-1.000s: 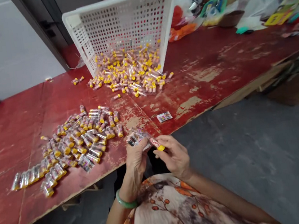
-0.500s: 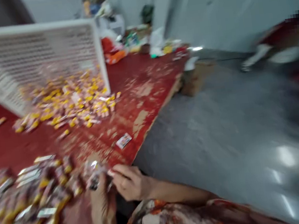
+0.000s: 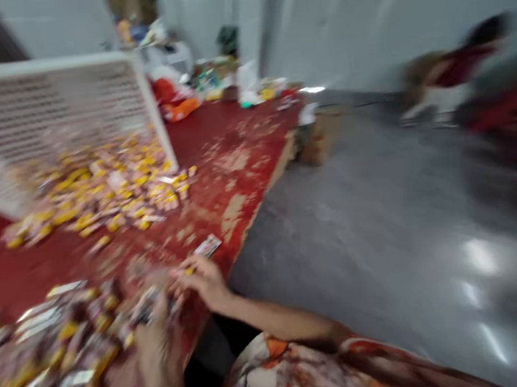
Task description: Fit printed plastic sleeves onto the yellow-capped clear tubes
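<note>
Near the table's front edge, my left hand (image 3: 155, 325) is closed round a shiny clear plastic packet (image 3: 144, 301) with something dark on it. Motion blur hides its contents. Just to the right, my right hand (image 3: 208, 281) pinches a small pink-and-yellow piece (image 3: 189, 270) at its fingertips, close to the packet. Left of my hands lie many filled packets (image 3: 40, 371) with yellow and pink contents and white labels. A small printed card (image 3: 208, 245) lies on the table just beyond my right hand.
A white slatted basket (image 3: 154, 112) lies tipped on the worn red table (image 3: 241, 126), with loose pink-and-yellow pieces (image 3: 112, 192) spilling out. Bags and bottles crowd the far end. A cardboard box (image 3: 316, 142) stands on the grey floor; people (image 3: 456, 75) are blurred at far right.
My right hand has moved up and forward, toward the card, with the small piece now showing at its fingertips. My left hand still holds the packet. The view has shifted rightward.
</note>
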